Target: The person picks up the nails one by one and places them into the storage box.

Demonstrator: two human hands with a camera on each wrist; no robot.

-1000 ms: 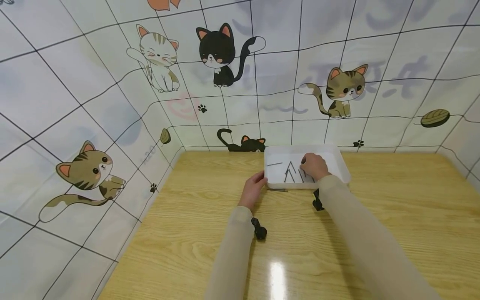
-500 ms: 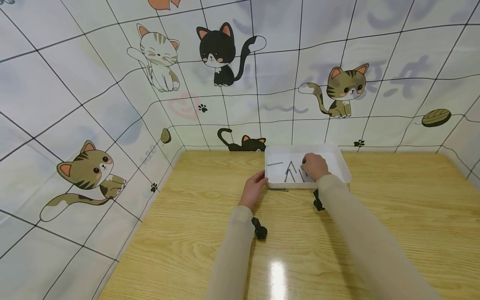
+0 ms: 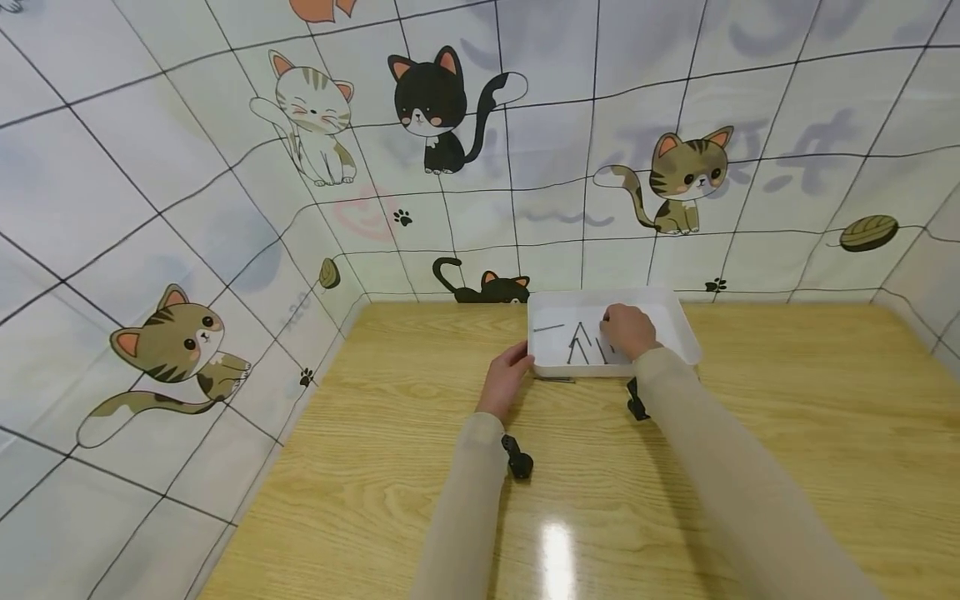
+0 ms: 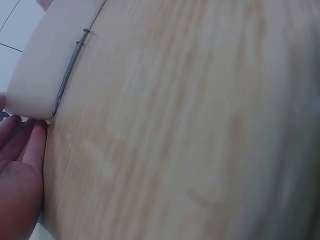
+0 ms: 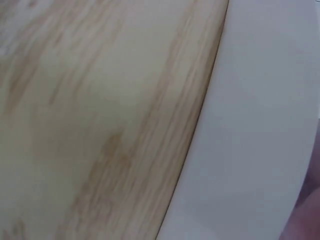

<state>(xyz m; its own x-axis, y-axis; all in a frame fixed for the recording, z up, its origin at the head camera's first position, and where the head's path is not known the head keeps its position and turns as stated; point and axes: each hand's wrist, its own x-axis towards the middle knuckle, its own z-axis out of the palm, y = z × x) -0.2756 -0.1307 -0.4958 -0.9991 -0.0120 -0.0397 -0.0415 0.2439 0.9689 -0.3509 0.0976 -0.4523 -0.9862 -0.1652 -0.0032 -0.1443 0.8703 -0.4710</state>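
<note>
A shallow white tray (image 3: 585,371) stands near the back of the table, with several grey nails (image 3: 580,351) lying loose inside it. Against its left front corner rests my left hand (image 3: 504,382), the fingers touching the outer wall. In the left wrist view the fingers (image 4: 35,145) reach the tray's lower corner. My right hand (image 3: 630,332) is inside the tray, fingers bent and tips down beside the nails; whatever lies between the fingertips is hidden. Two nails (image 4: 70,72) lie side by side on the table, along the tray's front wall.
The wood-grain table (image 3: 390,433) runs up to a wall covering (image 3: 555,200) printed with cats and grid lines. Behind the tray the wall is close. The right wrist view holds mostly table and the tray's outer wall (image 5: 240,120).
The right hand has shifted only slightly within the tray, and one nail near it is no longer visible. The left hand keeps its place at the corner.
</note>
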